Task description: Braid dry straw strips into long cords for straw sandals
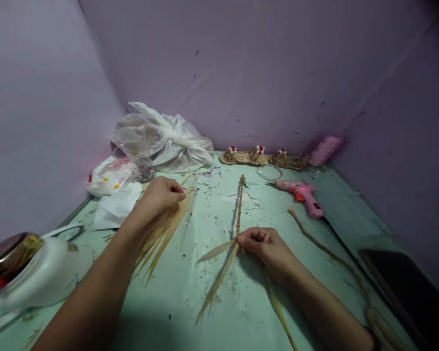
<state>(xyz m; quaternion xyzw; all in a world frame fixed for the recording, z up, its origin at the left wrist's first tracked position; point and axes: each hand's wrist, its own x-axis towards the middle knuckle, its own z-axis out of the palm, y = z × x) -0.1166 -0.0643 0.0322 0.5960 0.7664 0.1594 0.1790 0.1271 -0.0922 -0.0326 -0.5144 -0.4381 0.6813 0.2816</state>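
Note:
A thin braid [240, 207] of dried straw-coloured strips runs away from me on the pale green tabletop. My right hand [263, 248] pinches its near end, where several loose strips [219, 280] fan out toward me. Over to the left, my left hand [164, 192] is closed at the top of a bundle of dry strips [164, 239]. Its thumb and fingertips meet on the end of one strip. The palm side of that hand is hidden.
A pink glue gun [303, 192], its light on, lies at right near a twisted cord [322, 243] and a dark flat object [398, 278]. Woven slippers [249, 157] line the back wall. White plastic bags [168, 139] and a white pot [47, 273] stand at left.

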